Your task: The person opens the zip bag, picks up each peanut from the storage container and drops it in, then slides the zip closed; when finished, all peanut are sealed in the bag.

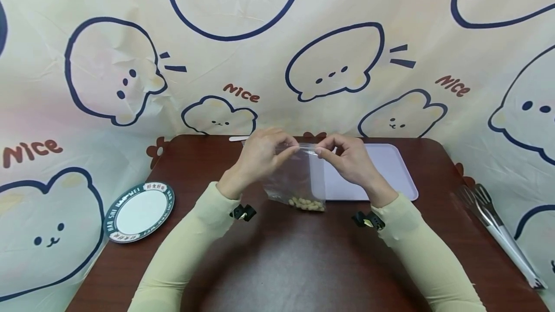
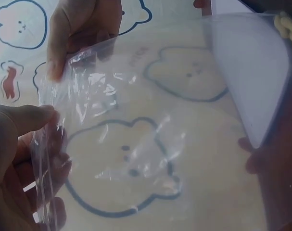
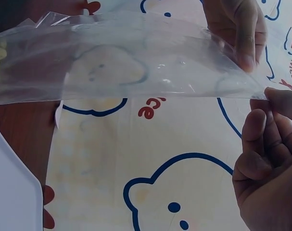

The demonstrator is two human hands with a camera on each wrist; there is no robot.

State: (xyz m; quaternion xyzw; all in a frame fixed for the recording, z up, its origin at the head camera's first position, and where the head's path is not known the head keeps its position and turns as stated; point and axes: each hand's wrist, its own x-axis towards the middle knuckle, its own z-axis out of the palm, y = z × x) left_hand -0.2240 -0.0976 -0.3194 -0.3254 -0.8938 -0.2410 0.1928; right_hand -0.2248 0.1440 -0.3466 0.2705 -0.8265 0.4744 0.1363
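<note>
A clear zip bag hangs between my two hands, its top edge stretched level and its lower end close over the table. Pale, nut-like pieces lie in its bottom corner, several together. With thumb and fingers my left hand pinches the bag's top edge on the left. My right hand pinches the top right corner. In the left wrist view the zip strip runs past the left thumb. Through the bag in the right wrist view, the printed backdrop shows.
Behind the bag and right hand lies a pale lilac tray. A green-rimmed plate sits at the table's left edge. Metal tongs lie along the right edge. A small white strip is at the back, near a printed cloth.
</note>
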